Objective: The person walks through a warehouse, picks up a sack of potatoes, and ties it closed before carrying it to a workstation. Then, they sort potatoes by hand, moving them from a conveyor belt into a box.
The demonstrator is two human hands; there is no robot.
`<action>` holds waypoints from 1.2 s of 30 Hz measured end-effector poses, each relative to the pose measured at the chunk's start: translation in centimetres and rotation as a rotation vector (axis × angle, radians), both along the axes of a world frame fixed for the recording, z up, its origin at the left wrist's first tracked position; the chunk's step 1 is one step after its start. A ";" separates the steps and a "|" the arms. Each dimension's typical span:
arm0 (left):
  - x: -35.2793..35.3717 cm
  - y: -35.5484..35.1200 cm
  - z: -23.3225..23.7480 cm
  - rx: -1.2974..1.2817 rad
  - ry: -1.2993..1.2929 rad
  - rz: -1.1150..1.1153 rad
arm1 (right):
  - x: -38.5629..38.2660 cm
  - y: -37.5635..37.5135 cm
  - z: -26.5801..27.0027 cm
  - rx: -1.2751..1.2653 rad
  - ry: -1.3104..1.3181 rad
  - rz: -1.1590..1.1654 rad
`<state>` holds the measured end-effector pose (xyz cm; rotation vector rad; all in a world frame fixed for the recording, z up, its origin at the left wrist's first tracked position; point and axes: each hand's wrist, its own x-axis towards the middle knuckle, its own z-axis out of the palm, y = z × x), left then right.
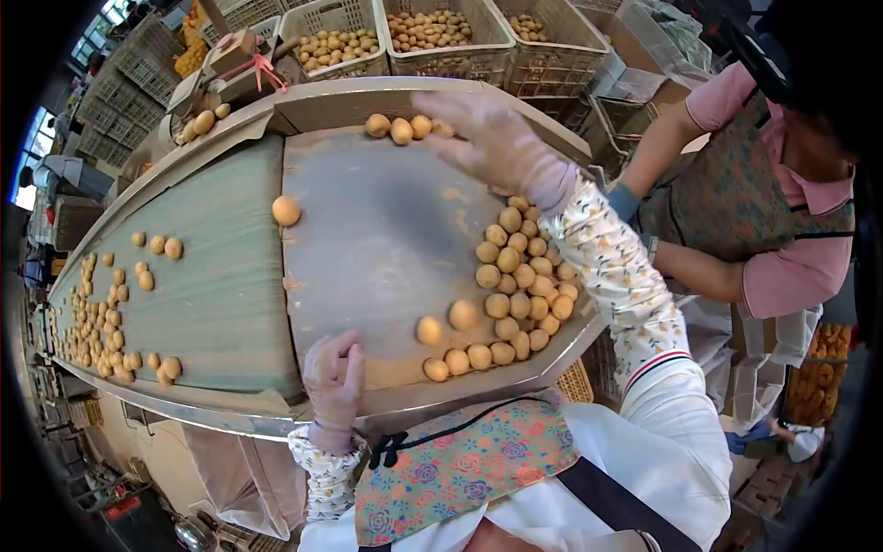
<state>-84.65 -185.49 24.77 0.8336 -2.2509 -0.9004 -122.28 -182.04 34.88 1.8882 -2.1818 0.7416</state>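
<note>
Up at the far rim of the board (368, 212), the right hand (497, 138) hovers flat and open, fingers spread, gripping nothing, just beside a little row of fruit (402, 129). The left hand (334, 377) rests on the near rim, fingers loosely curled, empty. This looks like the gathering step: strays drawn toward the big pile (520, 276) along the right side. The next move calls for a gentle cupped sweep, so nothing rolls over the edge. One lone fruit (286, 210) sits at the seam with the green belt (212, 267); a co-worker's arm (681, 267) works alongside, with crates (441, 41) beyond.
</note>
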 end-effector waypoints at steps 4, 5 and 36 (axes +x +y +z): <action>-0.7 0.3 0.7 0.099 0.001 0.037 | -1.5 5.3 -14.0 0.496 -0.236 -0.466; -0.9 0.2 1.1 0.059 -0.035 0.003 | 1.7 6.9 -15.0 0.570 -0.193 -0.496; -2.8 2.3 2.0 0.186 -0.311 -0.172 | 11.9 20.3 -14.5 0.265 -0.496 -0.179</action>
